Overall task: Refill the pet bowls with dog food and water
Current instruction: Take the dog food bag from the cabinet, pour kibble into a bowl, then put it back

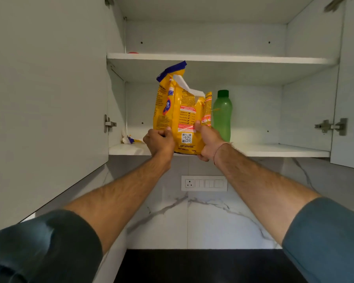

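At the front edge of the lower shelf (274,150), both hands clamp the dog food bag (179,111). Left hand (159,145): fingers (164,132) curled tight on the bag's lower left edge. Right hand (207,140): thumb (197,125) pressed flat on the printed face, other fingers wrapped under the lower right corner. Bag is yellow and upright, its top torn open, with a blue strip at the upper left. Its base is level with the shelf lip; cannot tell whether it rests there or is lifted. Green bottle (222,117) stands capped just beside the bag on its right, further back. Torn packaging scrap (129,139) lies in the shelf's left rear corner. Left cabinet door (47,99) and right cabinet door (350,99) stand open. Below: switch plate (204,183) on marble backsplash (192,217), dark countertop (202,266).
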